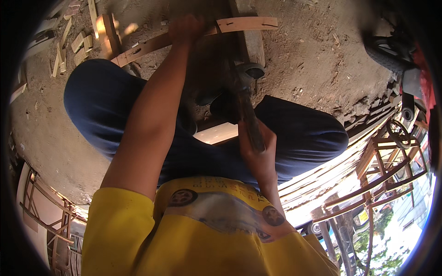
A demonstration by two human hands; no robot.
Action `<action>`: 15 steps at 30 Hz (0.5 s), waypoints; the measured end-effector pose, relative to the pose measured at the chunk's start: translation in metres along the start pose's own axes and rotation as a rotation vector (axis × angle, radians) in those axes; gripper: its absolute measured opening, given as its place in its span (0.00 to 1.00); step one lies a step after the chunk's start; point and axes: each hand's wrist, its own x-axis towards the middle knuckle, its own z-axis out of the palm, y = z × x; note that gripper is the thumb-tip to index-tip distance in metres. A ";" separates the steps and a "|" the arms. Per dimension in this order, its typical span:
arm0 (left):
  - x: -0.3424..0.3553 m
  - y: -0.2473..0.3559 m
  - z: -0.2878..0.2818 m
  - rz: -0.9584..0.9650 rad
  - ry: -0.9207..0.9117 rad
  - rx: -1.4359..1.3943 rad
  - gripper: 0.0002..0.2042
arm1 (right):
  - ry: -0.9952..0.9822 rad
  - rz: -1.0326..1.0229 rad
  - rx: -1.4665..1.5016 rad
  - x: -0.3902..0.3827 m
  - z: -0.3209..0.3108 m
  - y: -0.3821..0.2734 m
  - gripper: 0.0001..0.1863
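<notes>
My left hand (186, 28) is closed on a curved wooden strip (248, 23), which lies crosswise in front of my knees. The strip bends down to the left and has dark marks near its right end. In my right hand (260, 154), close to my lap, is the grip of a long dark tool (244, 96). Its shaft runs away from me toward the strip, just right of my left hand. Shadow and blur hide its far end, so I cannot tell its kind or whether it touches the wood.
Under the strip's right part lies a wooden beam (253, 46). An upright wood block (109, 34) and scattered offcuts (80, 46) are at the far left. A wheel (389, 50) stands at the far right, with a wooden frame (382, 184) nearer on that side.
</notes>
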 end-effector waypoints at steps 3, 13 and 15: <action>0.007 0.003 -0.006 0.026 0.108 -0.014 0.24 | 0.040 -0.141 -0.060 -0.041 -0.009 0.011 0.06; 0.015 -0.001 0.005 0.049 0.137 -0.033 0.25 | -0.002 -0.066 0.012 0.011 0.003 0.001 0.07; -0.003 0.004 -0.008 -0.011 0.001 -0.050 0.25 | -0.010 0.091 -0.039 -0.043 -0.024 0.003 0.09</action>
